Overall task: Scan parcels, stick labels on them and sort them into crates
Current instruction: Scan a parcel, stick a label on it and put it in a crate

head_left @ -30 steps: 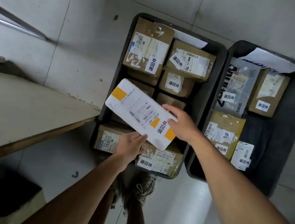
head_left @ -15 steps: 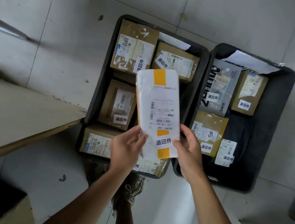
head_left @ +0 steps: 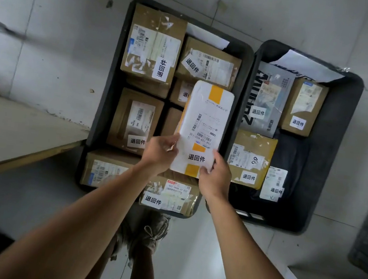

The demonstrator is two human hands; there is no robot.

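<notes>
Because both hands pinch its near end, the left hand (head_left: 160,152) at the 9 o'clock edge and the right hand (head_left: 214,178) at the 4 o'clock corner, the white parcel (head_left: 205,130) points long-end toward 12 o'clock over the left crate (head_left: 104,97), probably to be slid in among the brown boxes (head_left: 153,45) there, its label (head_left: 197,157) already stuck on; against half a second earlier its heading is the same but it sits lower, nearer the boxes, with the right crate (head_left: 329,157) at 3 o'clock
</notes>
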